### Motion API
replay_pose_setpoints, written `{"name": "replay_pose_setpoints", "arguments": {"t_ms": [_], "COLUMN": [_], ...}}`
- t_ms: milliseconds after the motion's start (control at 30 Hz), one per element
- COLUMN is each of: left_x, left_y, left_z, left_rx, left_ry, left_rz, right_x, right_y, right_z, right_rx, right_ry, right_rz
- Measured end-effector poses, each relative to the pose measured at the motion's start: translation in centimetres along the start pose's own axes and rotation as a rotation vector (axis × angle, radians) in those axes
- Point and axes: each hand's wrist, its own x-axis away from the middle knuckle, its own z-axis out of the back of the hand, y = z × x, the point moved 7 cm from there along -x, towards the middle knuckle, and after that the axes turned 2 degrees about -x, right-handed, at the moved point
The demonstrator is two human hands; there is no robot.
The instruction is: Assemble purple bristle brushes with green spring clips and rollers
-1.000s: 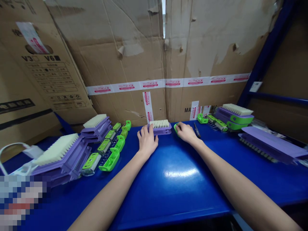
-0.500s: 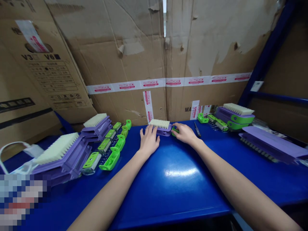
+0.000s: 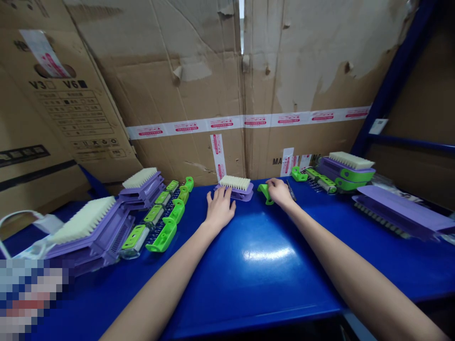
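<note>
At the middle of the blue table's far side sits a purple brush (image 3: 236, 183) with cream bristles facing up. My left hand (image 3: 221, 208) holds it at its near left edge, fingers over the side and partly hiding it. To the right of the brush, my right hand (image 3: 279, 192) pinches a bright green plastic end piece (image 3: 266, 194), apart from the brush. A screwdriver (image 3: 290, 190) lies just beyond my right hand, partly covered by it.
On the left are stacked purple brushes (image 3: 85, 219), a row of green-and-clear parts (image 3: 152, 214) and green end pieces (image 3: 164, 236). Right, brushes with green ends (image 3: 351, 169) and an overturned purple brush (image 3: 401, 210) lie. Cardboard (image 3: 177, 85) walls the back.
My right hand has moved right, drawing the green end piece away from the brush's right end. My left hand and the brush stay in place.
</note>
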Motion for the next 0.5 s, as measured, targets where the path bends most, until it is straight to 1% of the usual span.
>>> {"name": "replay_pose_setpoints", "arguments": {"t_ms": [67, 167, 233, 333, 400, 500], "left_x": [0.0, 0.0, 0.0, 0.0, 0.0, 0.0], "left_y": [0.0, 0.1, 0.1, 0.2, 0.2, 0.3], "left_z": [0.0, 0.1, 0.1, 0.1, 0.2, 0.2], "left_rx": [-0.002, -0.01, -0.013, -0.013, -0.019, -0.028], "left_ry": [0.002, 0.003, 0.004, 0.008, 0.01, 0.011], "left_rz": [-0.001, -0.005, -0.006, -0.01, -0.014, -0.021], "right_x": [0.2, 0.7, 1.1, 1.5, 1.7, 1.6], "right_y": [0.1, -0.3, -0.9, -1.9, -2.3, -2.3], "right_z": [0.1, 0.2, 0.3, 0.5, 0.5, 0.8], "right_rx": [0.036, 0.131, 0.203, 0.291, 0.331, 0.355], "right_ry": [0.019, 0.01, 0.007, 0.017, 0.012, 0.009], "right_rz": [-0.015, -0.023, 0.012, 0.106, 0.134, 0.089]}}
